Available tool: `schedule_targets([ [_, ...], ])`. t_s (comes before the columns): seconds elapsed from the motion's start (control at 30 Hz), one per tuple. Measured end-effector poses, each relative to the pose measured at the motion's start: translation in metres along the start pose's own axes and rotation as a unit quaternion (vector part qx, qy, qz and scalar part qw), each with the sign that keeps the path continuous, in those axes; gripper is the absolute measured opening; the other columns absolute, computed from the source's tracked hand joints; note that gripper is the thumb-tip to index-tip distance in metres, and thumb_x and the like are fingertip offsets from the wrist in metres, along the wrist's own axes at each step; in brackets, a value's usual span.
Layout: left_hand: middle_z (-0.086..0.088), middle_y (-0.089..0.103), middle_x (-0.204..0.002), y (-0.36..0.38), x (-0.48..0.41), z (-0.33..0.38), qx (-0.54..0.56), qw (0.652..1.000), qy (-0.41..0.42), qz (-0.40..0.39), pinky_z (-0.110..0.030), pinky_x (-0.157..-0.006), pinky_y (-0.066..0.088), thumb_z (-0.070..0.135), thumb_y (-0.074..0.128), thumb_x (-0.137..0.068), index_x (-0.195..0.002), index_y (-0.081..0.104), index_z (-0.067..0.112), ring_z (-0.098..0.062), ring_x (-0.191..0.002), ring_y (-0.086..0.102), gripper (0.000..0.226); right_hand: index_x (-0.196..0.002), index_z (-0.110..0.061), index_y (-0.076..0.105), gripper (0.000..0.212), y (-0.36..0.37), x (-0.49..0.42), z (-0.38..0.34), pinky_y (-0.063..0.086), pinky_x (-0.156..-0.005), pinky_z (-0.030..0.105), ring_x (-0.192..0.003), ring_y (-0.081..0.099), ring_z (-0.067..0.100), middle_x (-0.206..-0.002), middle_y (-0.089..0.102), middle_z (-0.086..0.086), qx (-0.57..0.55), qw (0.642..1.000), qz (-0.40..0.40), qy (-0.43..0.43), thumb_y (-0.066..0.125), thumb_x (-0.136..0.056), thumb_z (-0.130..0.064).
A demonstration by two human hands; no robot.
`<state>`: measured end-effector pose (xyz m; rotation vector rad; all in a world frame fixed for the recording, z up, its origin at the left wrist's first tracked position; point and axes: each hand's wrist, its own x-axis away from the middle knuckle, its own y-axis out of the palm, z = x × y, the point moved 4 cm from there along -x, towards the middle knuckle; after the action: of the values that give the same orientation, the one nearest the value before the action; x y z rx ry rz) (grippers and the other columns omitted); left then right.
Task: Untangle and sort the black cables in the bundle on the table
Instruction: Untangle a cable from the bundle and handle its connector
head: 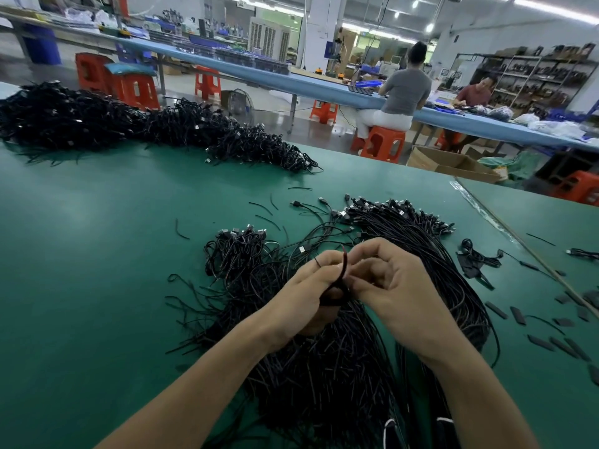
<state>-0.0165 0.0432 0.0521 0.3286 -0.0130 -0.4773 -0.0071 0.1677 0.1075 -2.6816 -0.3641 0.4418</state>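
Observation:
A tangled bundle of thin black cables (324,367) with USB plugs lies on the green table (97,254) in front of me. My left hand (304,293) grips a gathered bunch of cables (337,291) lifted just above the heap. My right hand (392,286) pinches a black tie strip (344,264) that sticks up from that bunch, close against my left fingers. A straighter sheaf of cables (411,228) fans out behind my hands, plugs at its far end. A smaller looped clump (236,251) sits to the left.
A long heap of coiled black cables (129,128) runs along the table's far left. Loose tie strips and flat black pieces (518,315) lie scattered at the right. A seam (505,228) divides the table. Orange stools, cardboard boxes and two seated people are beyond.

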Motion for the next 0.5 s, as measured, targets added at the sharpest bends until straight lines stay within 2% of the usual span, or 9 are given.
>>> schedule_targets([
  [0.1, 0.009, 0.033, -0.051, 0.000, 0.001, 0.003, -0.006, 0.999, 0.030, 0.013, -0.013, -0.037, 0.019, 0.042, 0.044, -0.094, -0.105, 0.068, 0.034, -0.004, -0.035, 0.025, 0.028, -0.095, -0.017, 0.062, 0.026, 0.002, 0.001, -0.001, 0.053, -0.068, 0.017, -0.073, 0.071, 0.006, -0.079, 0.075, -0.004, -0.004, 1.000, -0.011, 0.004, 0.071, -0.085, 0.005],
  [0.2, 0.010, 0.037, -0.048, -0.003, 0.002, 0.006, -0.051, 0.994, 0.066, 0.065, -0.017, -0.039, 0.022, 0.048, 0.035, -0.096, -0.111, 0.070, 0.025, -0.005, -0.036, 0.026, 0.044, -0.087, -0.023, 0.064, 0.025, 0.000, 0.003, 0.000, 0.058, -0.069, 0.030, -0.073, 0.070, 0.014, -0.083, 0.075, -0.005, 0.033, 0.998, 0.050, 0.002, 0.078, -0.081, -0.003],
  [0.27, 0.011, 0.036, -0.046, -0.007, 0.003, 0.010, -0.071, 0.988, 0.105, 0.089, -0.016, -0.039, 0.022, 0.045, 0.029, -0.103, -0.115, 0.071, 0.029, -0.005, -0.035, 0.025, 0.046, -0.082, -0.023, 0.067, 0.015, -0.003, 0.004, 0.002, 0.058, -0.068, 0.034, -0.068, 0.067, 0.015, -0.078, 0.074, -0.006, 0.045, 0.995, 0.088, 0.028, 0.080, -0.081, -0.015],
  [0.33, 0.011, 0.033, -0.044, -0.008, 0.005, 0.014, -0.085, 0.984, 0.126, 0.098, -0.015, -0.040, 0.022, 0.040, 0.024, -0.107, -0.122, 0.068, 0.027, -0.005, -0.034, 0.022, 0.048, -0.077, -0.024, 0.071, 0.010, -0.003, 0.006, 0.007, 0.055, -0.064, 0.034, -0.060, 0.065, 0.011, -0.069, 0.071, -0.003, 0.066, 0.992, 0.086, 0.065, 0.078, -0.083, -0.026],
  [0.43, 0.011, 0.032, -0.042, -0.007, 0.006, 0.017, -0.090, 0.981, 0.137, 0.105, -0.015, -0.039, 0.022, 0.043, 0.026, -0.104, -0.120, 0.068, 0.023, -0.004, -0.033, 0.021, 0.049, -0.073, -0.027, 0.072, 0.013, -0.001, 0.007, 0.011, 0.054, -0.064, 0.035, -0.058, 0.063, 0.009, -0.065, 0.070, -0.003, 0.076, 0.990, 0.084, 0.082, 0.076, -0.085, -0.027],
  [0.5, 0.011, 0.033, -0.043, -0.005, 0.005, 0.018, -0.082, 0.979, 0.143, 0.119, -0.015, -0.038, 0.022, 0.045, 0.030, -0.100, -0.113, 0.071, 0.023, -0.004, -0.033, 0.023, 0.048, -0.075, -0.027, 0.073, 0.013, 0.001, 0.007, 0.009, 0.052, -0.064, 0.027, -0.060, 0.063, 0.005, -0.068, 0.071, -0.008, 0.086, 0.989, 0.100, 0.071, 0.076, -0.086, -0.023],
])
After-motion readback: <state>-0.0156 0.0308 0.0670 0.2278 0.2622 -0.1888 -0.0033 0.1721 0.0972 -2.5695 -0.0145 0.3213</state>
